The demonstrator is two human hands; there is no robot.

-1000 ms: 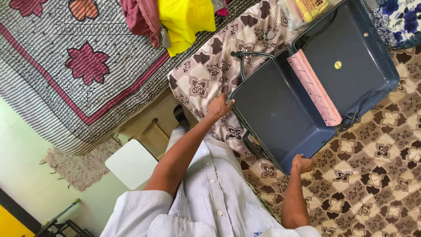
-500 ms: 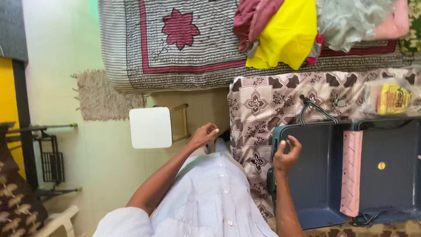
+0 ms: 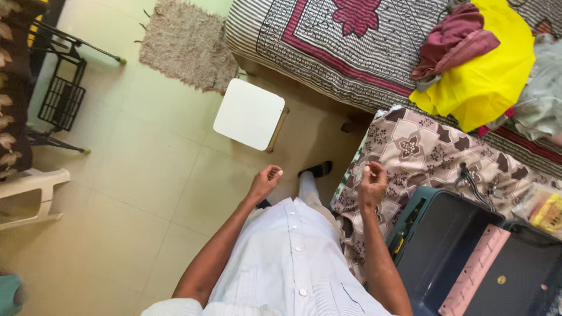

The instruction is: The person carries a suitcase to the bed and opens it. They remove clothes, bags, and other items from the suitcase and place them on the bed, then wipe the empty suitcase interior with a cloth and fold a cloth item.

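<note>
My left hand (image 3: 266, 181) hangs in front of my light blue shirt (image 3: 293, 257) with its fingers curled in and nothing in it, above the tiled floor. My right hand (image 3: 372, 184) is also loosely curled and holds nothing; it hovers over the edge of the brown patterned bedspread (image 3: 421, 146). An open dark blue suitcase (image 3: 445, 246) with a pink inner strap (image 3: 474, 269) lies on that bedspread, to the right of my right forearm. My foot in a black sock (image 3: 316, 169) shows between the two hands.
A small white stool (image 3: 249, 114) stands on the floor ahead of my left hand. A striped quilt (image 3: 328, 41) carries yellow (image 3: 480, 76) and maroon clothes (image 3: 451, 41). A fringed rug (image 3: 184, 41), a black metal rack (image 3: 61, 99) and a white plastic chair (image 3: 29, 193) lie to the left.
My right hand has come off the suitcase edge and both hands are now raised and curled in front of me. The view has swung toward the floor and the stool.
</note>
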